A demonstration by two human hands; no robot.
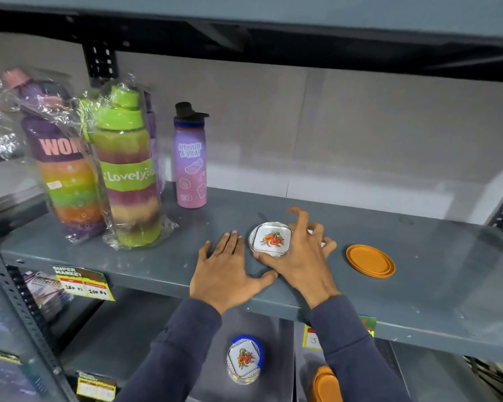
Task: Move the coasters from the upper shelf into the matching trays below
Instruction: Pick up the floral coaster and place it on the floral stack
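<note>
Three bottles (128, 169) read "WOM", "Lovely", "APROVEITE A VIDA!"; tag (82, 282) "SUPER MARKET".

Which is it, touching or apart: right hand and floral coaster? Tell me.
Touching. The head view shows the right hand with thumb and fingers wrapped against the rim of the floral coaster.

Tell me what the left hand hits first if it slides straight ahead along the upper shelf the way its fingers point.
Probably nothing soon: the left hand lies flat, fingers aimed at the back wall. The floral coaster sits just right of that line, the purple bottle left of it. Depth is hard to judge, so the coaster's rim might be grazed.
</note>
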